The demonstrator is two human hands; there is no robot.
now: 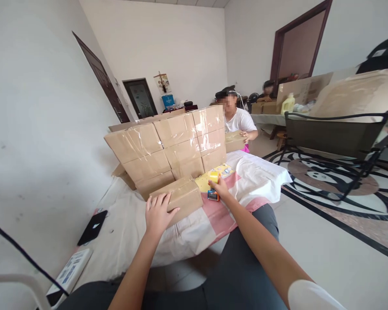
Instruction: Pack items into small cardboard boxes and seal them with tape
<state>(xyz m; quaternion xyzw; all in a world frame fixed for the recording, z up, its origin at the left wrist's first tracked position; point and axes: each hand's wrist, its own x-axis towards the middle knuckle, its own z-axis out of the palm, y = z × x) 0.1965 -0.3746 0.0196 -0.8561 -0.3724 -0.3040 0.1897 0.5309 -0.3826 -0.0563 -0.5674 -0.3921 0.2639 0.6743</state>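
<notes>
A closed cardboard box (186,199) lies on the cloth-covered table in front of me. My left hand (160,210) rests on its near left end, fingers spread over the top. To the right of the box, my right hand (220,188) is wrapped round a tape dispenser (214,195) with an orange and blue body and a yellow roll. The dispenser is just off the box's right end, above the table. Behind the box rises a stack of taped cardboard boxes (183,157), several wide and three high.
The tablecloth (261,172) hangs over the table's right edge. A black phone (92,227) and a white power strip (71,271) lie at left, by the wall. Across the table a person (241,120) holds another box (234,141). A folding chair (336,146) stands at right.
</notes>
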